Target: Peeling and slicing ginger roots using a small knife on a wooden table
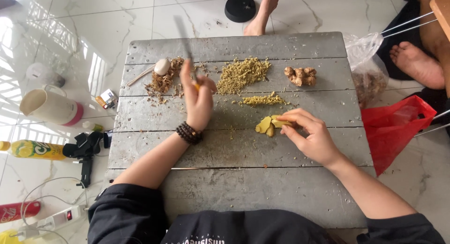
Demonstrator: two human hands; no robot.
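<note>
My left hand (pixel 198 97) is raised over the grey wooden table (pixel 234 150) and grips a knife (pixel 184 40) whose blurred blade points up and away. A dark bead bracelet (pixel 189 132) sits on that wrist. Fingers of my right hand (pixel 309 133) press on several peeled yellow ginger slices (pixel 268 125) near the table's middle. Just beyond them lies a small line of chopped ginger (pixel 263 100). A larger heap of chopped ginger (pixel 241 73) lies further back.
A whole ginger root (pixel 301 75) lies at the back right; peelings (pixel 164 80) and a pale round stone (pixel 162 66) at the back left. Red bag (pixel 396 126) and clear bag (pixel 368 70) sit right. Another person's feet (pixel 416 63) are nearby. Jug (pixel 49 106), bottle (pixel 35 150), power strip (pixel 54 220) left.
</note>
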